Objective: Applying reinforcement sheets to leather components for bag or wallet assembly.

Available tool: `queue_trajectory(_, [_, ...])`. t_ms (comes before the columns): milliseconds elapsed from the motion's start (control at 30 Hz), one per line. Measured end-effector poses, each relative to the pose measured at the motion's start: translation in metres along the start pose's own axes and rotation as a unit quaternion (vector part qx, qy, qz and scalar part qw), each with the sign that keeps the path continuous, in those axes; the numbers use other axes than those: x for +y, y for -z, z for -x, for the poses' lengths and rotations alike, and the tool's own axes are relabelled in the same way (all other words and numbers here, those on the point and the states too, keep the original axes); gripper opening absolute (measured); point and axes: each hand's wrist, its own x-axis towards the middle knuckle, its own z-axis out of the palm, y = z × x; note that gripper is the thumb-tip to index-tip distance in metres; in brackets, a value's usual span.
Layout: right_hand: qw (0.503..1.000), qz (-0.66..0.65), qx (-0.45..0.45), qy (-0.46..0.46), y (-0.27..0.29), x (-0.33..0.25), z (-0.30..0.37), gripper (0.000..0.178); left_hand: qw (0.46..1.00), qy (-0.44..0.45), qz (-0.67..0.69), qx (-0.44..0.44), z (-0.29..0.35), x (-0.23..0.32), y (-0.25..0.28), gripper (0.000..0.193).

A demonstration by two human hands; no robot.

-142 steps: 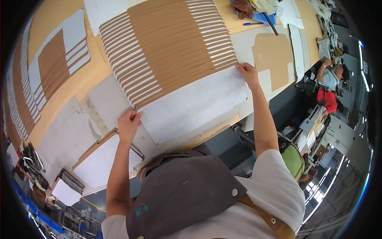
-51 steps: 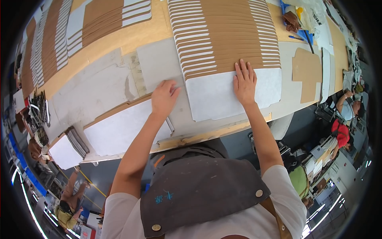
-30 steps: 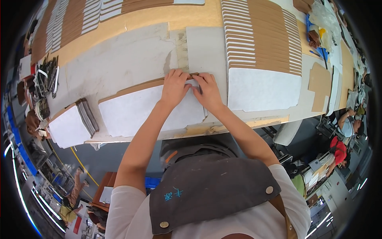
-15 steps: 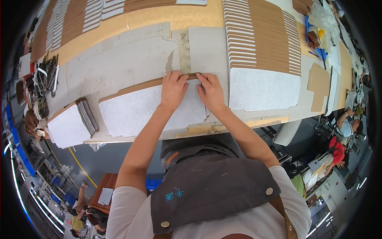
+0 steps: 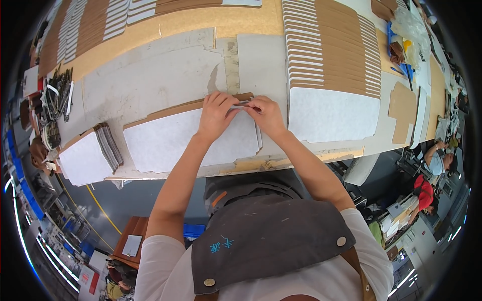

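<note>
Right now I see both hands meeting at the far edge of the white sheet stack [image 5: 191, 143], which lies flat on the workbench [image 5: 165, 83] just in front of me. My left hand [image 5: 217, 114] rests palm down on the stack's far right part, fingers curled toward the edge. My right hand [image 5: 266, 114] sits just beside it, fingertips pinched on the thin far edge of the top sheets; the two hands nearly touch, thumbs and forefingers drawn together over the same spot. Whether the left fingers actually clamp a sheet or only press on it, I cannot tell.

The stack's near edge runs close to the bench's near lip, and its right end stops just under my right wrist. To the right, a fanned pile of brown cards [image 5: 331, 55] with a white sheet at its near end lies near but apart, a strip of bare grey bench between. To the left, a smaller white stack [image 5: 85, 160] sits near the stack's left end, beside bundled dark strips [image 5: 57, 98]. Beyond the hands, the patched grey surface is open up to the brown board at the far side.
</note>
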Motion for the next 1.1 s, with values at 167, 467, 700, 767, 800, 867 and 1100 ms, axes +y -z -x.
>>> queue_trajectory(167, [0.994,-0.033,-0.056,-0.091,0.007,-0.009,-0.005,0.016,0.999,-0.031,0.003,0.02,0.004,0.004,0.007,0.025])
queue_trajectory(467, [0.983,-0.058,-0.102,-0.14,0.004,-0.017,-0.009,0.022,0.997,-0.04,0.025,0.067,0.012,0.005,0.009,0.023])
queue_trajectory(700, [0.967,-0.076,-0.14,-0.201,0.0,-0.012,-0.011,0.024,0.994,-0.073,0.004,0.075,0.016,0.002,0.014,0.02])
queue_trajectory(767, [0.954,-0.087,-0.175,-0.227,0.001,-0.016,-0.012,0.025,0.996,-0.065,0.007,0.055,0.017,0.002,0.019,0.018])
queue_trajectory(800, [0.987,-0.015,-0.112,-0.115,0.002,-0.021,-0.011,0.03,0.997,-0.06,0.003,0.056,0.016,0.003,0.021,0.018])
queue_trajectory(867, [0.998,0.049,-0.049,0.002,0.009,-0.035,-0.009,0.038,0.996,-0.077,0.014,0.039,0.012,0.008,0.023,0.018])
queue_trajectory(1100, [0.983,0.092,-0.115,0.114,0.004,-0.034,0.006,0.032,0.993,-0.074,0.082,-0.042,0.011,0.018,0.034,0.019])
